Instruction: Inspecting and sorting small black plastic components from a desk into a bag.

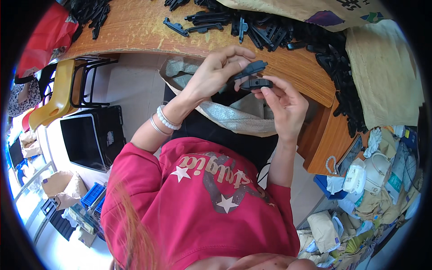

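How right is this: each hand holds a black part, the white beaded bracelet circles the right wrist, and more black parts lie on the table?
Almost: the head view shows the white beaded bracelet on the left wrist, not the right. The left hand and right hand each hold a black part, with more on the table.

Tilted black part, black piece alongside

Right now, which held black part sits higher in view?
The part in the left hand; the other part, in the right hand, is lower.
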A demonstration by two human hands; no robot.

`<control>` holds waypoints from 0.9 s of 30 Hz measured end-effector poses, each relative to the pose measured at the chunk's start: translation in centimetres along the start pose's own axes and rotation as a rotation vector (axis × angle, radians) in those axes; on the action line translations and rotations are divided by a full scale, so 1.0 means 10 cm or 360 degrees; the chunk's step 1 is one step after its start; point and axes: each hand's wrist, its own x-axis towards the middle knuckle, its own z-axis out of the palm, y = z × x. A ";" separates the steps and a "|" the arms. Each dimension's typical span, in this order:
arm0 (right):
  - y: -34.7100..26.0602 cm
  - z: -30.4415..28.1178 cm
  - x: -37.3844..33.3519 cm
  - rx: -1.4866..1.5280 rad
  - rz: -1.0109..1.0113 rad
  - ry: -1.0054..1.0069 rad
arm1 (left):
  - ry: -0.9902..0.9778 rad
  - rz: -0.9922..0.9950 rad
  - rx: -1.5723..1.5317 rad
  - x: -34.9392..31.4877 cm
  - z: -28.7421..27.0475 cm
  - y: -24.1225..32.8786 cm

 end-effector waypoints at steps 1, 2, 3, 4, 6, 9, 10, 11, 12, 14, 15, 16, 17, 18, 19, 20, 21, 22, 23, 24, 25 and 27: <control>0.00 0.01 0.00 -0.0173 -0.0056 0.0039 | 0.0053 0.0005 0.0218 -0.02 0.04 0.01; 0.01 0.01 -0.01 -0.0175 -0.0059 0.0041 | 0.0103 0.0012 0.0437 -0.02 0.06 0.02; 0.05 0.02 -0.01 -0.0236 -0.0127 0.0100 | -0.0071 0.0085 0.0557 -0.01 -0.01 0.01; 0.08 0.03 -0.02 -0.0297 -0.0195 0.0158 | -0.0117 0.0077 0.0532 -0.03 0.00 0.02; 0.13 0.04 -0.05 -0.0396 -0.0265 0.0225 | -0.0102 0.0056 0.0840 -0.15 0.10 0.12; 0.14 0.00 -0.01 -0.0592 -0.0495 0.0254 | -0.0012 0.0371 0.1178 -0.18 0.13 0.03; 0.14 -0.01 0.01 -0.0690 -0.0654 0.0219 | -0.0012 0.0372 0.1176 -0.18 0.10 0.02; 0.00 0.10 0.04 -0.0405 -0.0435 0.0397 | -0.0072 0.0547 0.1250 -0.17 0.08 0.00; 0.00 0.06 0.02 -0.0409 -0.0434 0.0402 | -0.0132 0.0723 0.1320 -0.16 0.06 -0.01; 0.06 -0.09 -0.01 -0.0483 -0.0222 0.0069 | -0.0224 0.0704 0.1397 -0.18 0.05 0.02; 0.13 -0.12 0.00 -0.0525 -0.0329 0.0091 | -0.0310 0.0683 0.1477 -0.18 0.05 0.03; 0.16 -0.14 -0.02 -0.0531 -0.0332 0.0098 | -0.0249 0.0707 0.1513 -0.19 0.07 0.00; 0.16 -0.12 -0.04 -0.0599 -0.0353 0.0139 | -0.0258 0.0711 0.1507 -0.19 0.08 -0.03; 0.15 -0.11 -0.05 -0.0667 -0.0373 0.0181 | -0.0245 0.0747 0.1476 -0.19 0.08 -0.05; 0.16 -0.11 -0.04 -0.0675 -0.0372 0.0200 | -0.0232 0.0783 0.1446 -0.19 0.08 -0.06; 0.14 -0.13 -0.02 -0.0679 -0.0371 0.0206 | -0.0238 0.0784 0.1443 -0.19 0.08 -0.04; 0.11 -0.16 0.01 -0.0818 -0.0353 0.0079 | -0.0269 0.0418 0.1294 -0.19 0.07 0.00; 0.10 -0.21 0.05 -0.0955 -0.0333 -0.0051 | -0.0295 0.0056 0.1138 -0.20 0.06 0.02; 0.13 -0.29 0.10 -0.0940 -0.0408 0.0013 | -0.0324 0.0003 0.1169 -0.19 0.00 -0.01; 0.16 -0.41 0.20 -0.1080 -0.0505 0.0252 | -0.0321 0.0004 0.1171 -0.21 -0.09 -0.10; 0.15 -0.56 0.32 -0.1507 -0.0687 0.0487 | -0.0345 0.0284 0.1498 -0.24 -0.19 -0.21; 0.19 -0.95 0.51 -0.2405 -0.0706 0.0890 | -0.0327 0.0643 0.1861 -0.26 -0.22 -0.21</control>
